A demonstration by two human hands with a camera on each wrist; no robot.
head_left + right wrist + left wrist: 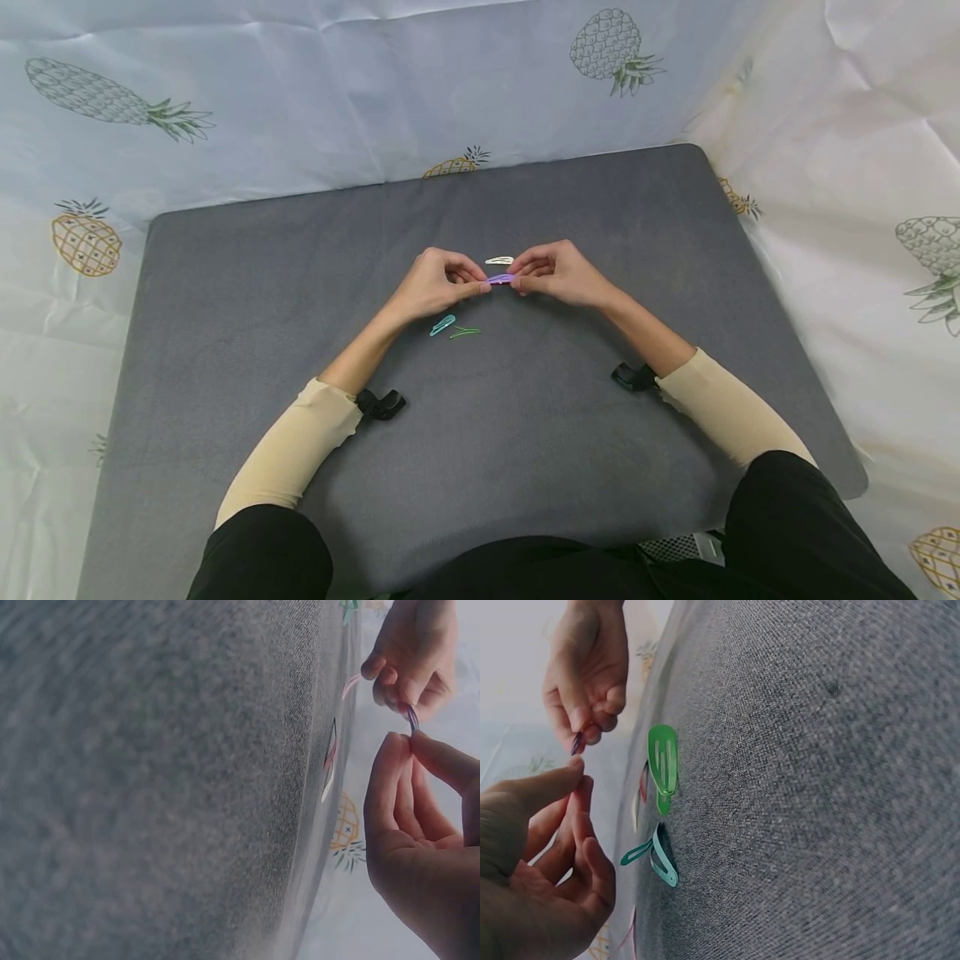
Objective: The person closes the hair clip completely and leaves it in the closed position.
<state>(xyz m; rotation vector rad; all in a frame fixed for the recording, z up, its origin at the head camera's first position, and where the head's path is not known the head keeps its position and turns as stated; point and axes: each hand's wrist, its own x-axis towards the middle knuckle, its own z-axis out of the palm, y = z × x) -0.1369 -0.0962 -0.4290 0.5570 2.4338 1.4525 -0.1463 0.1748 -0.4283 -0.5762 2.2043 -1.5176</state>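
Note:
A purple snap hair clip (500,279) is stretched between the two hands, above the grey table. My left hand (442,283) pinches one end of it between thumb and fingertips. At the other end, my right hand (558,273) pinches it the same way, and the fingertips hide both ends. In both wrist views the clip shows only as a thin dark strip. A teal hair clip (664,859), its two parts spread apart, lies near the left hand. Beside it is a green hair clip (662,765), also opened out. Just beyond the held clip lies a cream-white clip (498,260).
The grey cloth-covered table (570,417) has rounded corners. Pineapple-print curtains (300,100) hang along its back and sides. A pink strip (349,686) and a thin clip with red and white edges (329,761) show in the right wrist view. Black camera mounts (380,405) sit at both wrists.

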